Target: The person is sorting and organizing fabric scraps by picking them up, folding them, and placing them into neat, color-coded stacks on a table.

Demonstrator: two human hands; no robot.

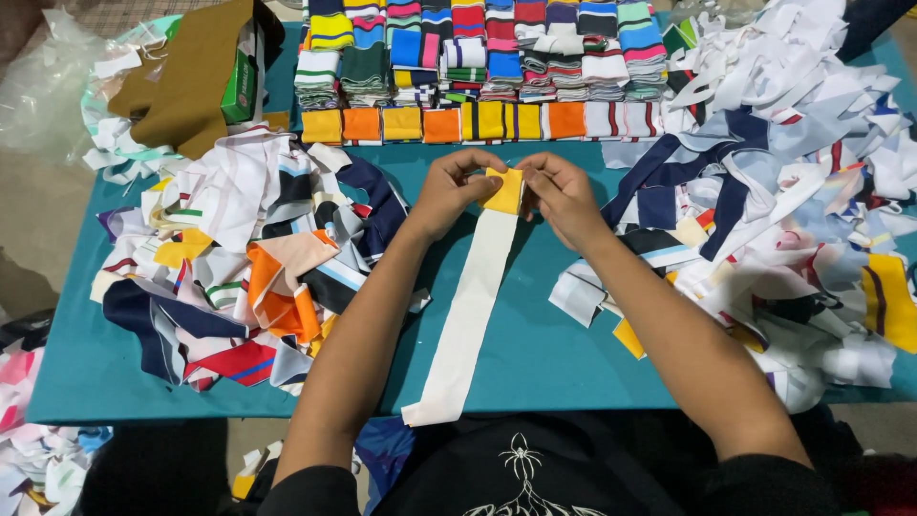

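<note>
Both hands pinched the strip's far end: the left hand [451, 191] and right hand [559, 196] closed on the yellow tip of the white fabric strip [468, 315], which ran down the teal bench [535, 354]. Fingertips hid the fold; the scrap piles [239, 258] ran past the frame's edges.

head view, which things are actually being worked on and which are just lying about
In hand:
- white strip with a yellow end, pinched by left hand and right hand

Lying about:
- loose scrap piles, left and right
- folded stacks at the back
- brown cloth
- teal table
</note>
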